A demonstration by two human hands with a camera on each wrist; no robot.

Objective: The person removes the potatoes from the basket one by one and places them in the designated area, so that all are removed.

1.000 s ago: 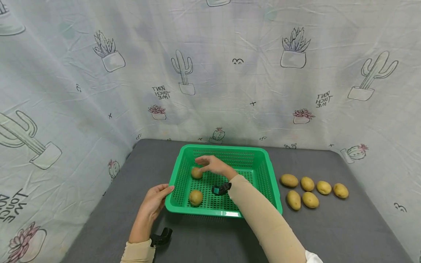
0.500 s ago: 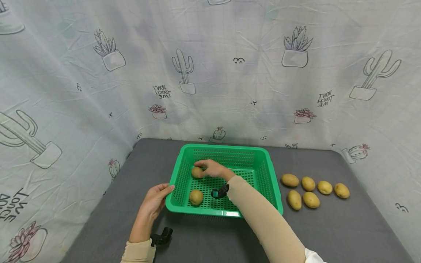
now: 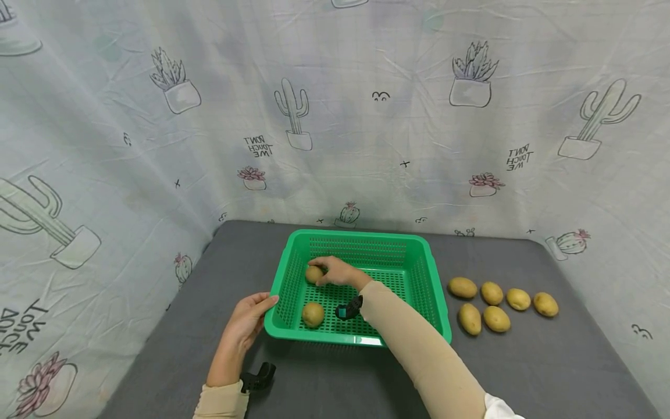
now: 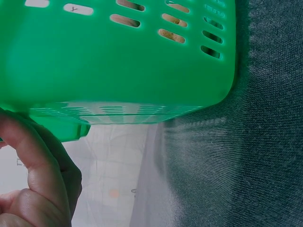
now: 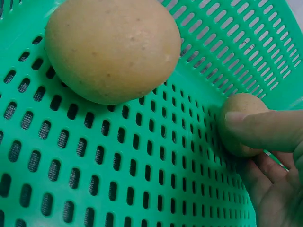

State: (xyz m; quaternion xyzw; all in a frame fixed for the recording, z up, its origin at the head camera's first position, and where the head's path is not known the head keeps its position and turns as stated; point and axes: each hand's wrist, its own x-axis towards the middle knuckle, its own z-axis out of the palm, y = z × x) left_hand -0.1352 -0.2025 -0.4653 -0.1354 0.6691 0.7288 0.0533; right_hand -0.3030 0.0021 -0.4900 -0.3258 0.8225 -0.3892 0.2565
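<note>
A green plastic basket [image 3: 361, 340] with slotted walls stands on the grey table. At its left rim my left hand [image 3: 246, 319] pinches the edge, thumb on top and fingers below; the left wrist view shows the fingers [image 4: 42, 165] under the rim. Inside, my right hand [image 3: 337, 272] grips a potato [image 3: 313, 274] near the far left corner, its thumb pressed against the potato's side in the right wrist view. Another potato [image 3: 313, 314] lies on the basket floor nearer the front, large in the right wrist view and untouched.
To the right of the basket, several potatoes [image 3: 496, 319] lie on the dark grey cloth [image 3: 544, 361] in two loose rows. A pale curtain [image 3: 335, 116] printed with cacti hangs behind and beside the table.
My right hand has lowered slightly, and its fingers have closed round the far potato. My left hand keeps its place on the rim.
</note>
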